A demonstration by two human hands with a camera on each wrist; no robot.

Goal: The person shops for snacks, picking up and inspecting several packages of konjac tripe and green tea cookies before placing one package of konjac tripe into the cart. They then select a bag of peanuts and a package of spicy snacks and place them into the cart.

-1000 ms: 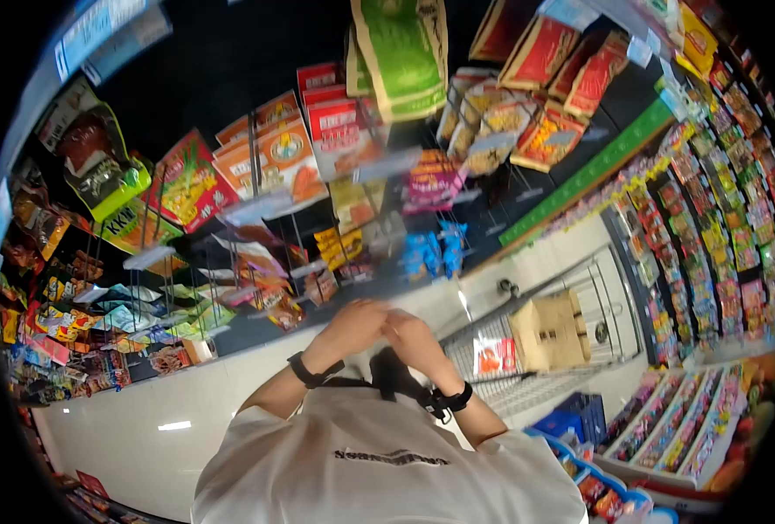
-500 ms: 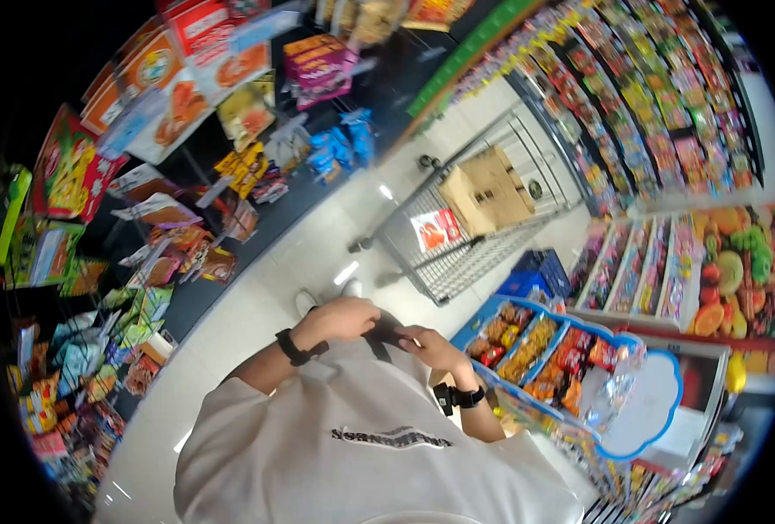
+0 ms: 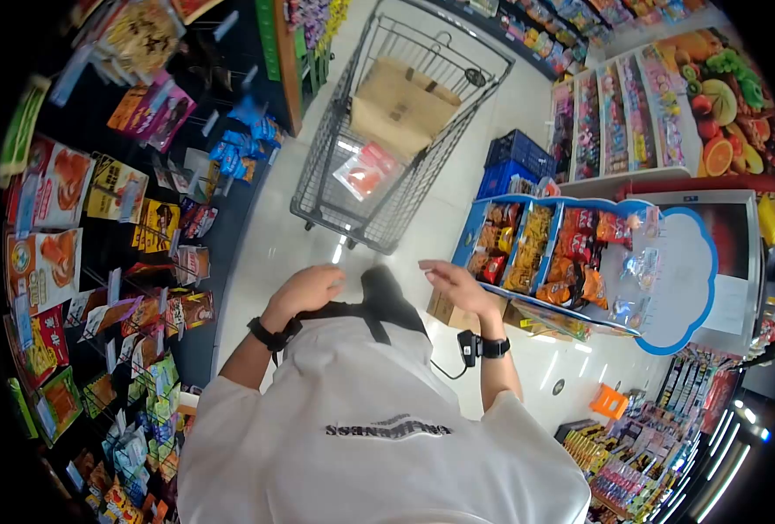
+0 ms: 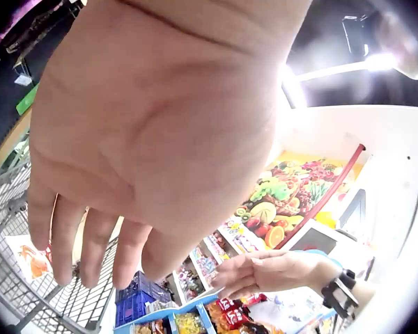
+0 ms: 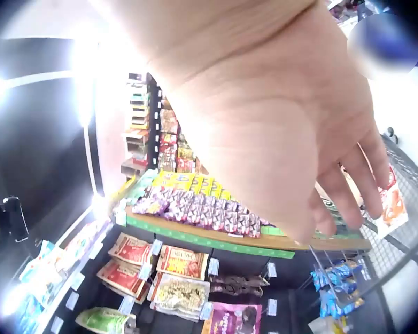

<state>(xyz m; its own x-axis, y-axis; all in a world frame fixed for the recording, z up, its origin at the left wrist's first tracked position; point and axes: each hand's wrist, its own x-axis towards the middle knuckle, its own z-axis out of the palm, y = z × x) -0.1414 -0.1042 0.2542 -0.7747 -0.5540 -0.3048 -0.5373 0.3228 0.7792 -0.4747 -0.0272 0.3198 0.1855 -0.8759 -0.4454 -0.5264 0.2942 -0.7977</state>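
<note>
Both hands hang in front of the white shirt with nothing in them. My left hand (image 3: 307,288) has its fingers pointing forward and relaxed; the left wrist view shows its bare palm (image 4: 146,132). My right hand (image 3: 459,286) is held apart from it, fingers extended and the palm empty in the right wrist view. Ahead of both stands a grey wire shopping cart (image 3: 318,166). Inside the cart lie a brown paper bag (image 3: 405,100) and a red-and-white packet (image 3: 366,171). Neither hand touches the cart.
Hanging snack packets (image 3: 55,262) line the dark shelf on the left. To the right stand a blue-edged snack display (image 3: 540,253), blue crates (image 3: 514,162) and a sloped candy rack (image 3: 610,113). Pale tiled floor (image 3: 269,231) runs between the shelf and cart.
My view has turned right, away from the shelf and toward the cart, which now stands straight ahead. The two hands, together at first, have moved apart.
</note>
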